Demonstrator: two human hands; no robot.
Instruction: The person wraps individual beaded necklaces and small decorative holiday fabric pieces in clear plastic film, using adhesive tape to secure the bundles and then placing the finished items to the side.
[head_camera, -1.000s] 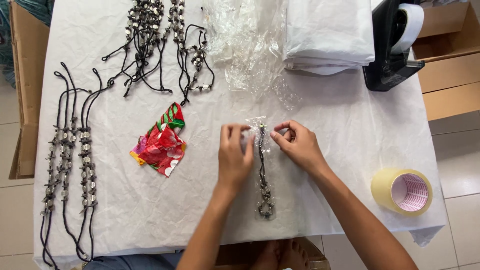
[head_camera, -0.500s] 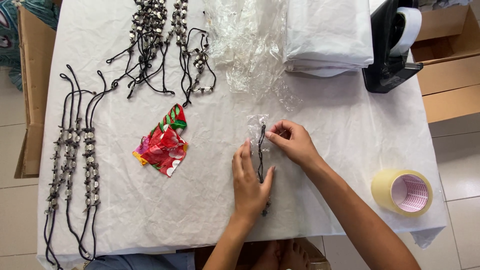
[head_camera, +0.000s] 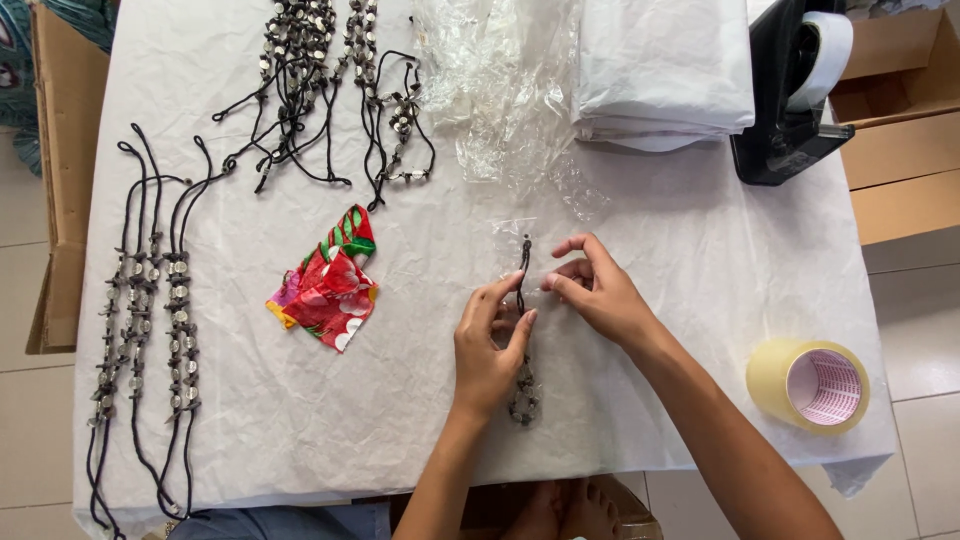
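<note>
A beaded bracelet on black cord (head_camera: 523, 262) lies lengthwise inside a narrow clear plastic sleeve (head_camera: 513, 231) near the table's front middle. My left hand (head_camera: 490, 350) lies over the lower half, its fingertips pinching the cord and sleeve; the beaded end (head_camera: 524, 400) pokes out below the palm. My right hand (head_camera: 594, 290) pinches the sleeve's right edge beside the cord with thumb and forefinger.
The table wears a white cloth (head_camera: 640, 400). More bracelets lie in rows at the left (head_camera: 150, 300) and in a heap at the back (head_camera: 320, 80). A red patterned pouch (head_camera: 328, 285), crumpled clear bags (head_camera: 500, 90), folded white sheets (head_camera: 660, 70), a tape dispenser (head_camera: 795, 90), a tape roll (head_camera: 812, 385) and cardboard boxes (head_camera: 900, 130) surround them.
My left hand slid down the bracelet from the sleeve's top toward me and now pinches mid-length. The right hand stayed by the sleeve's upper right edge.
</note>
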